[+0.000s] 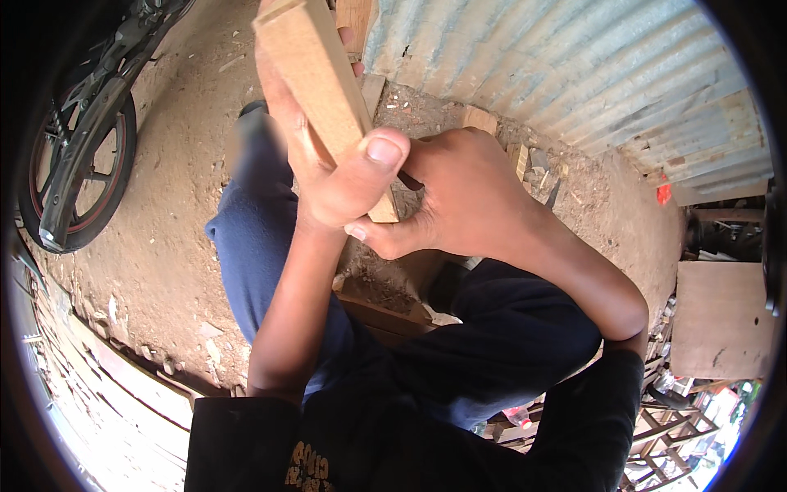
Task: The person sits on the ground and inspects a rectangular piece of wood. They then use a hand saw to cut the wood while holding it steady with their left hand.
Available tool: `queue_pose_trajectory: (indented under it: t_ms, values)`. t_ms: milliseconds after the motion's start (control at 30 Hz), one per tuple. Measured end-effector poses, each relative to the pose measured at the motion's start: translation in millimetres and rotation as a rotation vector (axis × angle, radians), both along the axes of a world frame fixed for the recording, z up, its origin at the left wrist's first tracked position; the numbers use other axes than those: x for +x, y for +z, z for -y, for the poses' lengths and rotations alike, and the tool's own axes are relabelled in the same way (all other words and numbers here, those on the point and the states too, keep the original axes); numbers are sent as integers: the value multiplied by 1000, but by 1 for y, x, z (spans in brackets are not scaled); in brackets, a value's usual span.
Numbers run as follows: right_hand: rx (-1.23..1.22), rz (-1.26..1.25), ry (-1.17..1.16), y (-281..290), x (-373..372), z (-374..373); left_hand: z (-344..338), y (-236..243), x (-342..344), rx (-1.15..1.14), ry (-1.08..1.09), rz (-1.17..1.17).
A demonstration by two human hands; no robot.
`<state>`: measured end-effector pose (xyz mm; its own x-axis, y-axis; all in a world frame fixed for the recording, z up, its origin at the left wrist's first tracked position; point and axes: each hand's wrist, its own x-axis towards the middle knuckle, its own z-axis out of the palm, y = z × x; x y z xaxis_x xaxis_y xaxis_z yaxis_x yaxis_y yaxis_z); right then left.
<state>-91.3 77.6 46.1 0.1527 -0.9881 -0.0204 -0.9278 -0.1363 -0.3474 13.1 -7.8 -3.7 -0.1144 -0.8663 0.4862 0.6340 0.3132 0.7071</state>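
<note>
A squared block of pale wood (pixel 318 86) is raised close in front of me, slanting from the upper left down toward the middle. My left hand (pixel 324 184) is wrapped round it, thumb across the near part and some fingertips showing past its far side. At the block's lower end, my right hand (pixel 479 193) is closed, with its thumb against the corner and its fingers curled behind. A small dark patch shows between the right fingers and the block; I cannot tell what it is. The block's underside is hidden.
A corrugated metal sheet (pixel 557 74) stands at the far right, with wood scraps (pixel 479 120) along its foot. On the left is a motorbike wheel (pixel 78 176) on bare earth. My bent legs (pixel 516 328) are below, and a brown board (pixel 721 320) stands at right.
</note>
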Motion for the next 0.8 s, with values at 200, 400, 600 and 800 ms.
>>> queue_pose_trajectory:
  t_ms: [200,400,600,800]
  values:
    - [-63,117,18,-9,-4,-3,-1,-2,-6,25,-81,26]
    - [178,188,82,19,-19,-11,-5,1,5,222,-270,-49]
    - [-135,278,96,-7,-26,-16,-7,3,2,346,-337,-142]
    - [-203,285,74,-11,-24,-13,-7,4,-1,441,-359,-137]
